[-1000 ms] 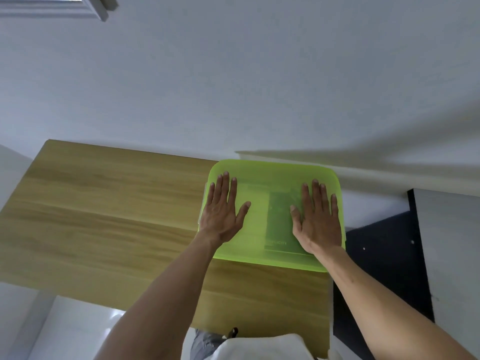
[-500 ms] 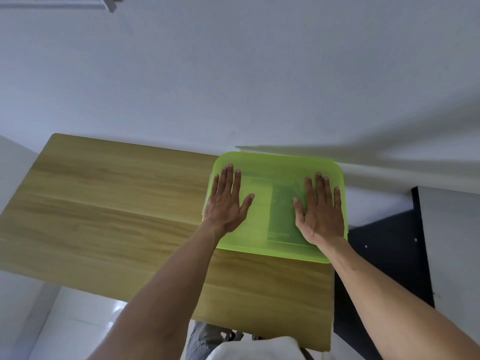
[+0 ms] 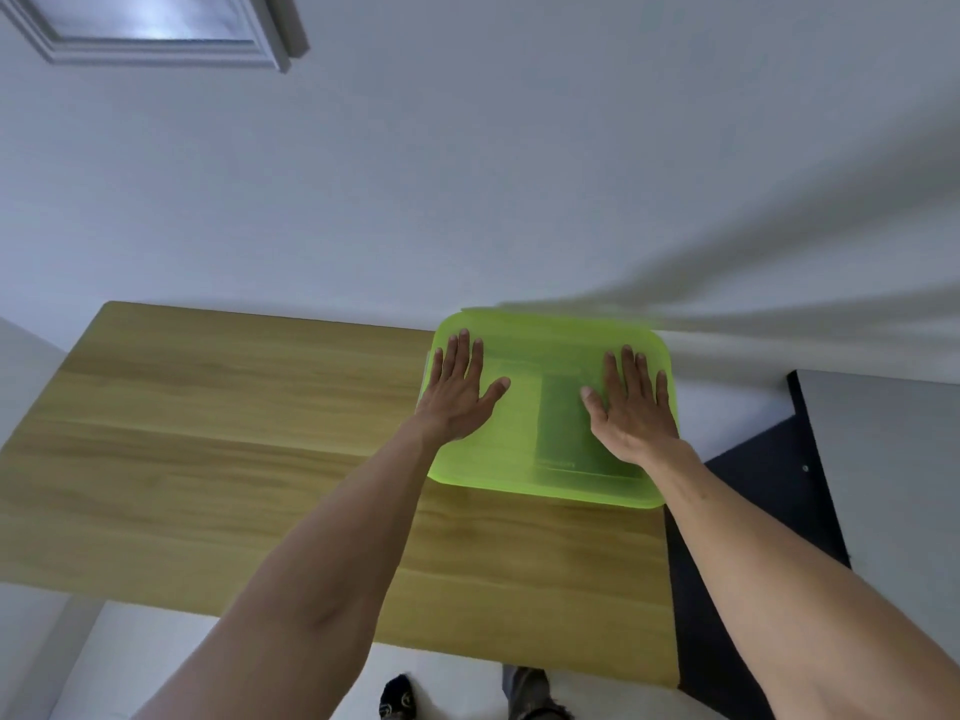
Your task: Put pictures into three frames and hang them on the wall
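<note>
A translucent green plastic box with its lid on (image 3: 550, 454) stands at the far right end of the wooden table (image 3: 234, 433), against the white wall (image 3: 467, 174). A darker rectangular shape shows faintly through the lid. My left hand (image 3: 460, 394) lies flat on the lid's left side with its fingers spread. Flat on the lid's right side rests my right hand (image 3: 631, 407), palm down. Neither hand grips anything. No picture or loose frame is visible outside the box.
A white-framed panel (image 3: 156, 28) hangs on the wall at the upper left. To the right of the table stands a dark cabinet (image 3: 769, 485) with a grey panel (image 3: 893, 485) beside it. The floor below is pale.
The view has tilted up, so the table and box sit lower and more of the wall frame shows. Both hands stay flat on the lid in the same spots.
</note>
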